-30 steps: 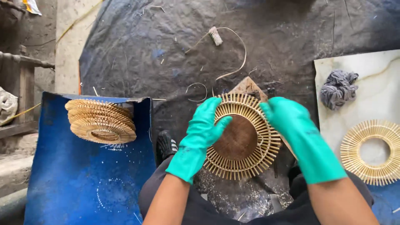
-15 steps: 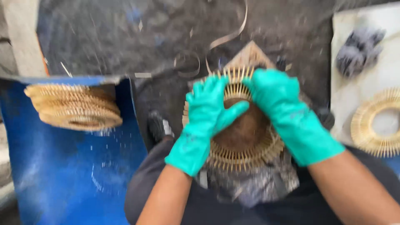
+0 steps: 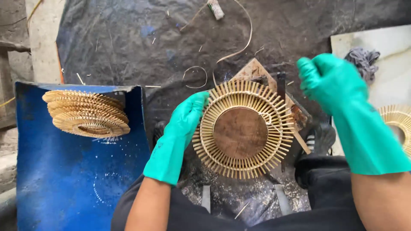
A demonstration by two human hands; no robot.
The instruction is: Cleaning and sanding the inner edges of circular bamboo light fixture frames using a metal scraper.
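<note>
A round woven cane ring [image 3: 244, 130] with radiating spokes lies on a brown wooden disc [image 3: 240, 132] in front of me. My left hand [image 3: 185, 124], in a green rubber glove, grips the ring's left edge. My right hand [image 3: 329, 79], also gloved in green, is lifted off the ring to the upper right, its fingers curled shut with nothing visible in them. The disc rests on a wooden board [image 3: 257, 70] over dark sheeting.
A stack of finished cane rings [image 3: 85, 112] sits on a curved blue plastic piece [image 3: 64, 179] at the left. Another cane ring [image 3: 398, 124] and a grey rag [image 3: 363, 57] lie on a pale slab [image 3: 385, 47] at the right. Loose cane strips [image 3: 239, 34] litter the black sheeting.
My right hand has let go of the ring and risen to the right. The left hand has slid to the ring's left edge. The view has steadied.
</note>
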